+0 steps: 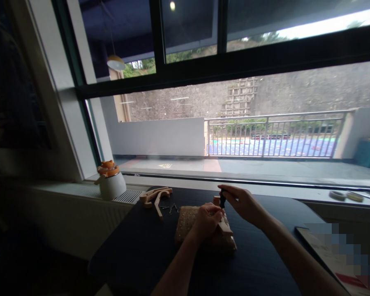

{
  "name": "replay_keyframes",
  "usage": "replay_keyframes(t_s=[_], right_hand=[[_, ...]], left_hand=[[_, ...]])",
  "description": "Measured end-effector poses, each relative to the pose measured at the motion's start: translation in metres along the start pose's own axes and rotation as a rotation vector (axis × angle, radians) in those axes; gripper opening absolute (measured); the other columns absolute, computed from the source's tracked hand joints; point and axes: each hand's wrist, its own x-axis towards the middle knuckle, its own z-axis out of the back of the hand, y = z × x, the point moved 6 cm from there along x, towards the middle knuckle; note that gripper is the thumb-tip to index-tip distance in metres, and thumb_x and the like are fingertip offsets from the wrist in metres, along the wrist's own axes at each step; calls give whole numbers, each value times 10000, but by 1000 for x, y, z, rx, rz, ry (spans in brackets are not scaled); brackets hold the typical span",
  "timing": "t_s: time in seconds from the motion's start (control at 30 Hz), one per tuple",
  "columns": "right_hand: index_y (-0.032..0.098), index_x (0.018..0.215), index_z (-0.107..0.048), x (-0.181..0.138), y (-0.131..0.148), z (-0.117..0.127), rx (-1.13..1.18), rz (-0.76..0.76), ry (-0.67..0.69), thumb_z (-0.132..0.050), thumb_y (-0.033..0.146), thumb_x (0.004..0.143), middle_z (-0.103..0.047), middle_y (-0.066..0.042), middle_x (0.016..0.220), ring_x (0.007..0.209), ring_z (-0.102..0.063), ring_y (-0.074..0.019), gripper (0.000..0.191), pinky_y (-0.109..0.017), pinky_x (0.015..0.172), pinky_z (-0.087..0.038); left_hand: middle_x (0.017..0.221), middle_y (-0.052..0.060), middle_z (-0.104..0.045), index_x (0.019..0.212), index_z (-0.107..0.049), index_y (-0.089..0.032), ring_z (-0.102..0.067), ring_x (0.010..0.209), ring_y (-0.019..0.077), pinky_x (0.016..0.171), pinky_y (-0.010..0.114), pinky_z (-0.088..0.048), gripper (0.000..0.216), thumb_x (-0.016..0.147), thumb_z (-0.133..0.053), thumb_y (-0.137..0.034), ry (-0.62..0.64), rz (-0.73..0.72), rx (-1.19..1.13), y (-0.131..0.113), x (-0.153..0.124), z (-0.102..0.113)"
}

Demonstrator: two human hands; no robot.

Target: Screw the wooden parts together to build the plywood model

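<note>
The work looks partway along, probably early. On the bubble-wrapped pad (185, 222) near the middle of the table (132, 250) rests a pale wooden piece (225, 228), lying by the pad's right side. The right hand (242, 201) has its fingers closed on a black-handled tool (223, 199), seemingly a screwdriver, held roughly upright over the wood. The left hand (206, 220) lies over the pad, fingertips drawn in at the tool's foot; whether they grip a screw, the shaft or the wood I cannot tell. Whether any screw is seated is hidden too. A small wooden block (216, 200) shows just beyond the left hand; whether it joins the piece is unclear.

What seems left lies toward the table's far left corner: a curved wooden part (158, 205), further wooden parts (152, 195) grouped beside it, and loose screws (172, 209) between these and the pad.

Beyond that corner, a white pot with an orange top (112, 187) stands by the window. Tape rolls (337, 195) sit on the sill past the far right corner, and a flat board (314, 244), partly blurred out, lies by the right edge. Nothing appears to block the tool; the left hand mainly covers the view of the contact point.
</note>
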Motion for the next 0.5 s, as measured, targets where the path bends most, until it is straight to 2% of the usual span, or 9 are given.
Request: replay_keyframes(t_s=[0.13,0.27,0.5], right_hand=[[197,1086,-671,1,2,3,-51,-14,-5,-500,309,842,-732,-58,905,770,-669,-222,318,-292,655,-489],[198,1027,-682,1,4,6,-97,-30,-13,-529,344,826,-723,-35,783,676,-651,-199,291,-269,591,-461],[199,989,-672,0,4,3,-144,-51,-48,-525,371,822,-696,-35,736,668,-631,-197,281,-261,563,-430]], left_hand=[[752,57,-660,740,-725,-137,-586,752,171,719,261,-447,178,764,-564,-209,5,5,-1,0,0,0],[767,61,-665,754,-729,-136,-588,771,176,728,263,-446,183,763,-560,-208,12,13,-16,0,0,0],[759,61,-657,745,-727,-119,-581,714,158,662,246,-445,188,751,-552,-189,38,51,-66,1,-1,-2]])
